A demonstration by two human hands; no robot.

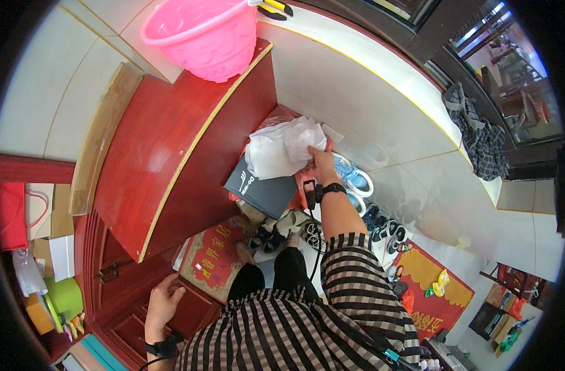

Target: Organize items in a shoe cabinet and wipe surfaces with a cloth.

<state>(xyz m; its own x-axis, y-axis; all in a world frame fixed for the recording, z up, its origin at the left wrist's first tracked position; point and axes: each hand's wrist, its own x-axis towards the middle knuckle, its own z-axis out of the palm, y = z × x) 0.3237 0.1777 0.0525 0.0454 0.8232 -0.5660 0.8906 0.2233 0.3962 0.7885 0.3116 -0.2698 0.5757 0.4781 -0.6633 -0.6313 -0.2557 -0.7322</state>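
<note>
My right hand (323, 166) grips the near right edge of a crumpled bundle of thin white sheets (278, 146), paper or plastic, its thumb on top. Below the bundle lies a dark grey shoe box (264, 190) with a white logo, partly covered. Red plastic (304, 185) shows around the box. Light blue and white sneakers (354, 176) stand just right of my right wrist. My left hand (164, 299) hangs with fingers apart and holds nothing, in front of a dark red wooden cabinet (120, 259).
A pink plastic basket (203, 41) stands on a red wooden shelf (171, 125). Yellow-and-black handled pliers (275, 8) lie on the white ledge (356, 51). Several shoes (389, 234) line the tiled wall. Red mats (217, 255) cover parts of the floor. Dark checked cloth (477, 134) hangs over the ledge.
</note>
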